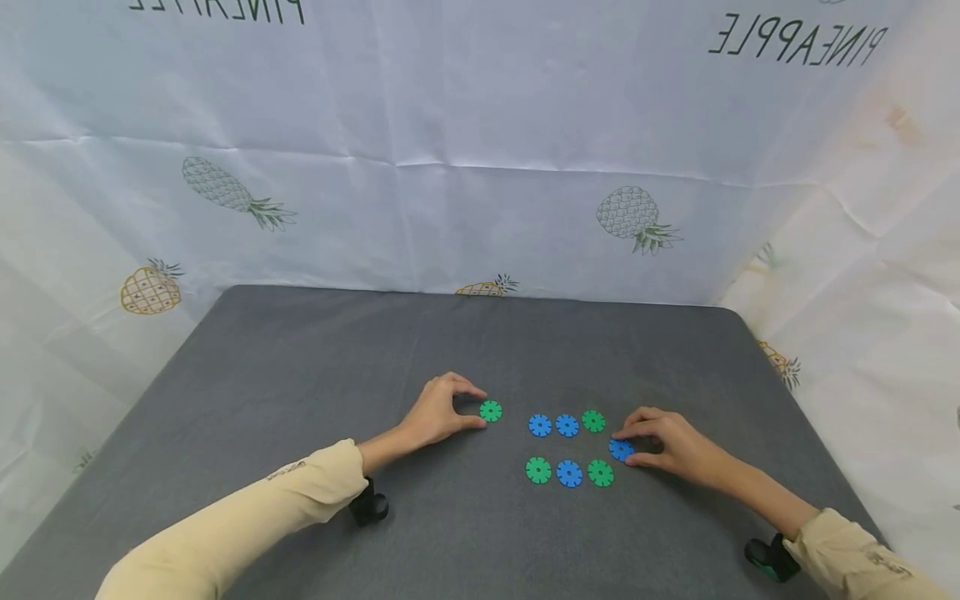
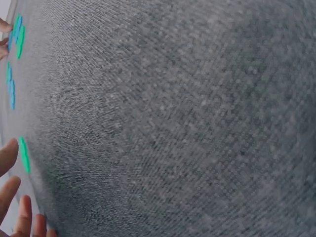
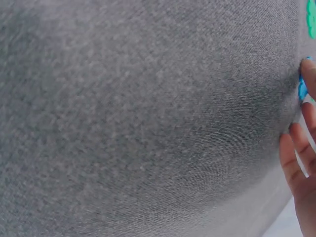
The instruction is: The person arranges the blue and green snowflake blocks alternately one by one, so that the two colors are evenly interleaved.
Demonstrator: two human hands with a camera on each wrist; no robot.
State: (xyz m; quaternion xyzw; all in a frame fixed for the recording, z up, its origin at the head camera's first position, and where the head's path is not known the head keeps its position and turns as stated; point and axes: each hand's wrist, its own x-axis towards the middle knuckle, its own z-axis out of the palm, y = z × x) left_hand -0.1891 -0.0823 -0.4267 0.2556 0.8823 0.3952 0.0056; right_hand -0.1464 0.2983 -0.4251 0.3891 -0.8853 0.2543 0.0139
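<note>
Evidently, the right hand pinched the rightmost blue disc; the left hand bracketed the leftmost green disc, grip unclear.

Green disc at my left grip: looks like plastic, smooth, matt. Blue disc at my right grip: same apparent plastic, same dull finish. Remaining discs match. Counter: cloth surface, matt; I note a rough, fine-ribbed weave in both wrist views. Backdrop: thin printed sheet, smooth but creased, faint sheen; fabric or plastic, I cannot tell. My sleeves: matt cloth, softly wrinkled.
</note>
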